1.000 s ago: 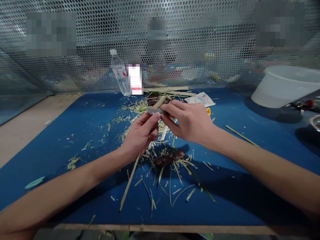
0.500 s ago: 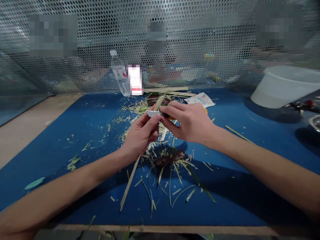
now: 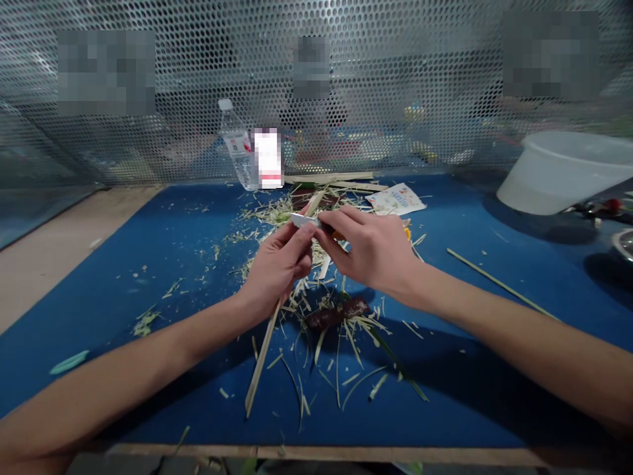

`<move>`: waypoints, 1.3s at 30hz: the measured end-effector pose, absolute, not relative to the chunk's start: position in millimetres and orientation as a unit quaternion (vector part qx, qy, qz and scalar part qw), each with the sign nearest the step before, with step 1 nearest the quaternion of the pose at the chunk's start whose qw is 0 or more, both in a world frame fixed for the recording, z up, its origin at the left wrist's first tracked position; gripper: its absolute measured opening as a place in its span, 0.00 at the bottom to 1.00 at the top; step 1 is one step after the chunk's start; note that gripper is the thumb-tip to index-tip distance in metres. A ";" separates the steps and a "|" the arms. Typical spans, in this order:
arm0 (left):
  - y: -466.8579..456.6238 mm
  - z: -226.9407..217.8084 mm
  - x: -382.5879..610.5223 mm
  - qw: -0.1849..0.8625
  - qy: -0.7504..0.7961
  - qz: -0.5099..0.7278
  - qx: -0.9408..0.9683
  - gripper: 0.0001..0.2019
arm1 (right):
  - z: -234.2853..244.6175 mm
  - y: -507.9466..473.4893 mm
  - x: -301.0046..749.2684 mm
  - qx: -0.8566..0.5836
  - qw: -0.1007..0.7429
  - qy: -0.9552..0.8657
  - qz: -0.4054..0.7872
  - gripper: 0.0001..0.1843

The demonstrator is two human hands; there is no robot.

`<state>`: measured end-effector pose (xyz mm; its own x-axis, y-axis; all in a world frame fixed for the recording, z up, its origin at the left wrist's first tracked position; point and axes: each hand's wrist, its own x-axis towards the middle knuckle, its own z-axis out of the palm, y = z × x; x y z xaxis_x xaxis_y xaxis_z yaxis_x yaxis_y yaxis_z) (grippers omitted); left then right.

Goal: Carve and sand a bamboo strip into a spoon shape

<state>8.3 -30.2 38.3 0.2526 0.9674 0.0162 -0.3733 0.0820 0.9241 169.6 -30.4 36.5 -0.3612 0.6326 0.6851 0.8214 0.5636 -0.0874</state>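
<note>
Head view: a strip [image 3: 261, 369] is gripped by the left hand [image 3: 279, 264], its tail hanging below — steadied, presumably, against the blade [image 3: 302, 220], which is held crosswise in the right hand [image 3: 368, 247]; shavings [image 3: 321, 255] are strewn beneath both hands.

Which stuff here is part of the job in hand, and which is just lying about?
Likely in use:
- pale strip, in the left hand
- knife, in the right hand
- shavings, probably offcuts

Probably just lying about:
- plastic bottle
- phone
- printed packet
- white tub
</note>
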 end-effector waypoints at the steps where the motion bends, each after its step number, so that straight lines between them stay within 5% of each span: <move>1: -30.1 38.5 8.5 0.655 0.334 0.511 0.445 0.06 | 36.2 -29.6 169.8 -0.449 0.345 -0.813 -0.136 0.20; 14: -36.3 40.0 3.0 0.685 0.291 0.480 0.465 0.23 | 54.3 -9.7 193.5 -0.424 0.411 -0.794 -0.143 0.19; 21: -35.8 38.4 1.3 0.698 0.273 0.461 0.476 0.07 | 39.0 -19.8 178.8 -0.370 0.359 -0.847 -0.132 0.18; 39: -21.5 28.4 9.6 0.736 0.260 0.485 0.395 0.04 | 35.1 2.0 186.1 -0.498 0.364 -0.779 -0.112 0.20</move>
<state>9.6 -21.5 28.4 0.3943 0.9190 0.0009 -0.5084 0.2173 0.8333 186.1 2.0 35.1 -0.2388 0.6948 0.6784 0.8573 0.4790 -0.1888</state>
